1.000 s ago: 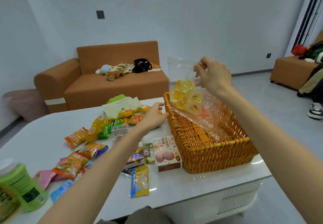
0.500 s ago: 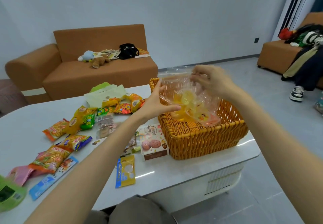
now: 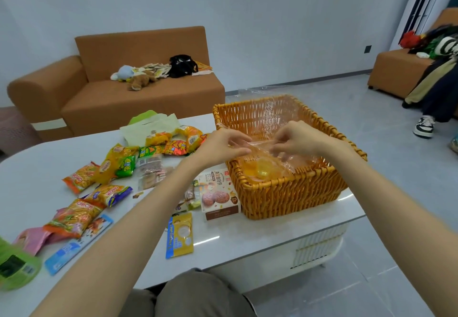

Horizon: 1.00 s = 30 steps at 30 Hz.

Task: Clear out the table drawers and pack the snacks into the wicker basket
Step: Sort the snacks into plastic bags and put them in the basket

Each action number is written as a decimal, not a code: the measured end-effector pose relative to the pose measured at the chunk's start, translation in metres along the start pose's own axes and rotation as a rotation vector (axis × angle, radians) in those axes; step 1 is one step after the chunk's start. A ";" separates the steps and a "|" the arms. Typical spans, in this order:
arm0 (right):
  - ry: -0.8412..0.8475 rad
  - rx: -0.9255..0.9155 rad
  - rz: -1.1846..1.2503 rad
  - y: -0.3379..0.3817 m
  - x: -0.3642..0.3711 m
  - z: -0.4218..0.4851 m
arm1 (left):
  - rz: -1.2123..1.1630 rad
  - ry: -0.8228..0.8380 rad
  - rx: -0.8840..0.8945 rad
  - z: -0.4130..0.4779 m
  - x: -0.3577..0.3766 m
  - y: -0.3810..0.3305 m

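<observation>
An orange wicker basket (image 3: 292,193) stands on the right part of the white table (image 3: 260,237). Inside it lies a clear plastic bag (image 3: 267,123) of yellow jelly cups (image 3: 260,170). My left hand (image 3: 220,145) and my right hand (image 3: 297,141) both pinch the bag's upper edge over the basket's left half. Several snack packets (image 3: 116,163) lie spread on the table to the left. A biscuit box (image 3: 219,194) lies against the basket's left wall. The table's drawers are out of sight.
A yellow-blue sachet (image 3: 179,235) lies near the table's front edge. A green bottle (image 3: 14,267) stands at the far left. An orange sofa (image 3: 111,86) with soft toys is behind the table. A person's legs and shoe (image 3: 425,123) are at right.
The bag of jelly cups has come down from above the basket into it. My left hand left the table's packets and joined the right hand on the bag's edge.
</observation>
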State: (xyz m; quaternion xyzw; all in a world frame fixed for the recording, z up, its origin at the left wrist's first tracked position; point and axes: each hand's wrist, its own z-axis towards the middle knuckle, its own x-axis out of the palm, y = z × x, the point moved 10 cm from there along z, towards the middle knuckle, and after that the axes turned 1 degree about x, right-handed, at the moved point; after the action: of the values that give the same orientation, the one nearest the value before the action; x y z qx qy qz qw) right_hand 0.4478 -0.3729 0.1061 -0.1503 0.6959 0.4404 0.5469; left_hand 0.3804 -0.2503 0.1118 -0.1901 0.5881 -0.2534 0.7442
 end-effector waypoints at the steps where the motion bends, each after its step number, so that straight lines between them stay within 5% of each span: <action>1: 0.037 0.022 0.044 -0.001 0.001 0.000 | 0.030 0.010 0.015 0.001 0.003 -0.001; 5: -0.009 0.177 0.328 -0.017 -0.005 0.005 | 0.013 -0.013 0.033 0.003 0.006 0.002; 15: 0.389 0.327 -0.143 -0.038 0.057 0.053 | 0.109 0.064 0.080 0.009 0.014 0.003; 22: -0.284 0.369 -0.002 -0.067 -0.016 0.066 | 0.046 0.026 0.016 0.038 0.015 0.009; 30: -0.652 0.403 -0.207 -0.078 -0.060 0.076 | -0.027 -0.194 -0.140 0.091 -0.012 0.048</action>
State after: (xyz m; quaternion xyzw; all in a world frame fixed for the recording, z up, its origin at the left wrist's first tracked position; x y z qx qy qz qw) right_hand 0.5710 -0.3740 0.1232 0.0384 0.5396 0.2620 0.7992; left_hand 0.4745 -0.2062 0.1148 -0.2731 0.5271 -0.2023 0.7789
